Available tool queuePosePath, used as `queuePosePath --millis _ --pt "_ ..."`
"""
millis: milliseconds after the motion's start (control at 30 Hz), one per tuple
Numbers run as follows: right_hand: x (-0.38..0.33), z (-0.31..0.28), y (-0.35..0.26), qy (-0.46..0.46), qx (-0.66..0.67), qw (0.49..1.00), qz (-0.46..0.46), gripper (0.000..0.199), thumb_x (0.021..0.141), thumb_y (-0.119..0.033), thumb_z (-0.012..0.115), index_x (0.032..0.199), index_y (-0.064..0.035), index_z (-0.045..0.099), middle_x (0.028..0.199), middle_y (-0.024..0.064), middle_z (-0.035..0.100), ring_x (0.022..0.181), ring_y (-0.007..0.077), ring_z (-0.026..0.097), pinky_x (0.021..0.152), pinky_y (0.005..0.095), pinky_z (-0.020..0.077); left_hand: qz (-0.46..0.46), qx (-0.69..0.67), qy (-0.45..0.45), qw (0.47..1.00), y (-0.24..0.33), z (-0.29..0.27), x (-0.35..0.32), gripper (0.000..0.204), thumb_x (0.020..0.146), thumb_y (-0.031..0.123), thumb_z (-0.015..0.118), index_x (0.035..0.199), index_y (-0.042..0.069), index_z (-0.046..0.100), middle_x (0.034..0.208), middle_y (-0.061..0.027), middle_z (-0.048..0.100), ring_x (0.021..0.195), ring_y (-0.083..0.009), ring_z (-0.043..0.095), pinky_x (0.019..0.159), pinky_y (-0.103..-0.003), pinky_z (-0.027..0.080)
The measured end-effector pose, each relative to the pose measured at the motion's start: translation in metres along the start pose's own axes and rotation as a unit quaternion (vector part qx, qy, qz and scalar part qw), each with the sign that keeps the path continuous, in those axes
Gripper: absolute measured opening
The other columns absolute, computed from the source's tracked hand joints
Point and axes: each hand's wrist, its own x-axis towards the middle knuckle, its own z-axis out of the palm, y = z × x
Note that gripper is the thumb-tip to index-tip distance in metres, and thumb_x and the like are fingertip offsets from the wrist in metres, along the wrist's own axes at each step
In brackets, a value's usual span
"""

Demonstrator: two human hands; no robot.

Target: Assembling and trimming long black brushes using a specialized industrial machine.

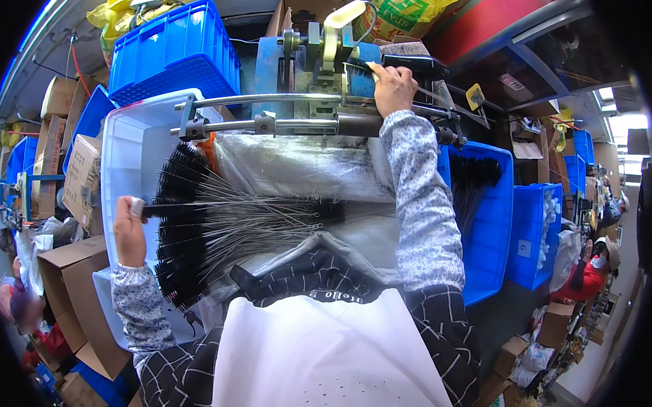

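Note:
My left hand (129,229) grips one black bristle brush (169,209) by its brush end, at the left of a fanned pile of long wire-stemmed black brushes (217,228) lying in a pale plastic bin (123,142). My right hand (391,87) reaches forward to a blue machine (309,56) and pinches a thin wire brush (359,68) at its head. Two metal rails (272,112) cross in front of the machine. A white apron covers my lap.
A blue crate (175,51) stands at the back left, beside stacked cardboard boxes (79,173). A blue bin (491,216) on the right holds more black brushes. Further blue bins (537,236) and other people (589,274) are at the far right. Silver sheeting (291,166) lies under the rails.

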Motion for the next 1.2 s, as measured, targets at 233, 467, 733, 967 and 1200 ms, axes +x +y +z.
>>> queuePosePath --millis 233,467,733,967,1200 --pt "0.007 0.003 0.005 -0.086 0.035 0.996 0.004 0.034 0.081 -0.013 0.042 0.113 -0.0218 0.051 0.111 0.0017 0.052 0.114 0.0219 0.035 0.096 0.0474 0.0197 0.144 -0.072 0.244 0.956 0.021 -0.049 0.028 0.019 0.091 0.017 0.033 0.1 0.002 0.042 0.095 -0.0131 0.053 0.086 -0.0185 0.052 0.077 -0.029 0.043" --pt "-0.015 -0.013 0.015 -0.052 0.059 0.99 0.114 0.039 0.075 -0.02 0.055 0.112 -0.0103 0.051 0.105 0.0064 0.054 0.098 0.0227 0.049 0.081 0.0404 0.0359 0.168 -0.296 0.262 0.903 0.047 -0.057 0.032 0.02 0.09 0.018 0.037 0.104 0.004 0.042 0.089 -0.0118 0.054 0.079 -0.0177 0.051 0.072 -0.028 0.043" --pt "-0.011 -0.003 -0.01 -0.049 0.089 0.989 0.108 0.037 0.075 -0.016 0.054 0.111 -0.0086 0.052 0.103 0.0083 0.055 0.096 0.0244 0.052 0.078 0.0401 0.0404 0.175 -0.307 0.238 0.905 0.051 -0.048 0.025 0.019 0.089 0.015 0.038 0.102 0.003 0.044 0.087 -0.0107 0.053 0.075 -0.0157 0.052 0.069 -0.025 0.044" --pt "-0.009 -0.002 -0.033 -0.044 0.09 0.988 0.113 0.035 0.074 -0.015 0.054 0.109 -0.0069 0.053 0.101 0.0102 0.056 0.094 0.0257 0.053 0.078 0.0397 0.0413 0.102 -0.373 0.327 0.862 0.041 -0.056 0.02 0.022 0.087 0.013 0.041 0.106 0.003 0.045 0.092 -0.0095 0.053 0.078 -0.0173 0.054 0.07 -0.028 0.046" --pt "-0.003 0.005 -0.079 -0.03 0.097 0.989 0.103 0.031 0.077 -0.014 0.051 0.107 -0.0075 0.052 0.095 0.0056 0.055 0.088 0.0207 0.053 0.073 0.0402 0.0374 0.118 -0.365 0.269 0.884 0.053 -0.037 0.028 0.021 0.087 0.013 0.041 0.106 0.003 0.045 0.091 -0.0078 0.053 0.078 -0.0161 0.055 0.068 -0.026 0.046"
